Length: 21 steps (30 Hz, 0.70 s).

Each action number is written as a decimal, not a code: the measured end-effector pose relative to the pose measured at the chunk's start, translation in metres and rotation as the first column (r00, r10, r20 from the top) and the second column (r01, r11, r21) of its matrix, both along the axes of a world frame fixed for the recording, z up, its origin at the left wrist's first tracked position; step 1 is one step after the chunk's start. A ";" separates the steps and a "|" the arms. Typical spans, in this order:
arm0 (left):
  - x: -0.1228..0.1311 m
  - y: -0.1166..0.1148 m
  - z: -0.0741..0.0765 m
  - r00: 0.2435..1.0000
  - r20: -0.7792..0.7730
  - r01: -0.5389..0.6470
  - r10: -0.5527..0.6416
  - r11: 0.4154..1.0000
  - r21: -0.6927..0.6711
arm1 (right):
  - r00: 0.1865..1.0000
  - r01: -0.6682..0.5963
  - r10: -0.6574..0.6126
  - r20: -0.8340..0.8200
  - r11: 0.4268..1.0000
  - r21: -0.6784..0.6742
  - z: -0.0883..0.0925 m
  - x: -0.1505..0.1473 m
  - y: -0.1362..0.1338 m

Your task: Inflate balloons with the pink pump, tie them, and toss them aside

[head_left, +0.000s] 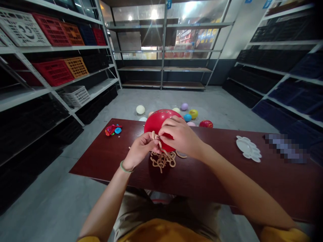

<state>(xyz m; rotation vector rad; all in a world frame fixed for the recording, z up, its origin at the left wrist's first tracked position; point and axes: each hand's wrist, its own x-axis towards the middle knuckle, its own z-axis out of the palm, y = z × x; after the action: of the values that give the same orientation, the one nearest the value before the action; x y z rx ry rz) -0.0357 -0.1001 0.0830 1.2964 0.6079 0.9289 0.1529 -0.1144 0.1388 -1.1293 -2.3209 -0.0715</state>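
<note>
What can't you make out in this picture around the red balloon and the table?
Head view only.
Neck of the red balloon: hidden behind the right hand and left hand.
Item at the right end of the table: blurred by a pixelated patch.
The floor balloons: partly hidden by the table's far edge and the red balloon.
The dark shelf contents: too dark.

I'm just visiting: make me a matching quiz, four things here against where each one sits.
1 red balloon
2 rubber bands
3 white tray
4 flat balloons

A left end of the table
B right side of the table
C between left hand and right hand
D heaped on the table, under both hands

Pairs: 1-C, 2-D, 3-B, 4-A
</note>
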 end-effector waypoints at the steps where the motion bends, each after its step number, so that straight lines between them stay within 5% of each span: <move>1: -0.001 0.001 0.000 1.000 -0.006 -0.008 0.008 1.000 0.001 | 1.000 -0.002 0.002 -0.018 1.000 0.002 -0.002 0.000 0.001; 7: 0.002 0.000 -0.001 0.983 -0.030 -0.177 0.179 0.981 0.080 | 0.999 0.001 -0.001 -0.054 1.000 0.006 -0.006 -0.007 0.002; 14: 0.020 -0.003 -0.013 0.879 0.115 -0.477 0.464 0.844 0.243 | 0.990 0.055 -0.036 -0.139 0.989 0.137 -0.020 -0.017 -0.004; 21: 0.020 -0.003 -0.023 0.869 0.265 -0.485 0.417 0.825 0.290 | 0.975 -0.041 0.072 -0.210 0.988 0.149 -0.015 -0.011 -0.009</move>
<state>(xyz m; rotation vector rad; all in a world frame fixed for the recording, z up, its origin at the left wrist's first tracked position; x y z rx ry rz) -0.0153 -0.1035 0.0599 1.3763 0.6313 1.6001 0.1418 -0.1239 0.1234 -0.9490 -2.1179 -0.0895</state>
